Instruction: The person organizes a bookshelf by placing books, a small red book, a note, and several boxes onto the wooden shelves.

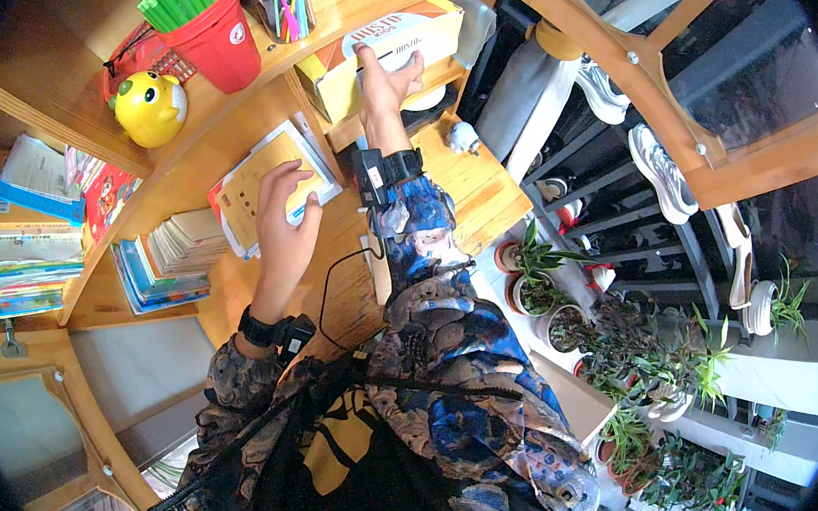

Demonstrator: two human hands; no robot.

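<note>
My left hand [287, 218] is raised over the wooden desk, fingers apart and slightly bent, holding nothing. Behind it lie a brown paper envelope [246, 194] and some white papers on the desk. My right hand [386, 89] reaches forward with thumb and fingers spread, in front of a yellow, white and orange cardboard box [408, 37] that bears printing. Whether its fingertips touch the box cannot be made out. A small grey-blue figurine [463, 137] stands on the desk, right of my right wrist. Both wrists carry black strapped devices, with a cable between them.
Above is a shelf with a red bucket [216, 45] of green sticks, a yellow dinosaur figure [150, 108] and a clear pen holder [295, 19]. Books [169, 254] are stacked at left. To the right are a wooden window frame [764, 168], shoes [657, 172] and potted plants [622, 342].
</note>
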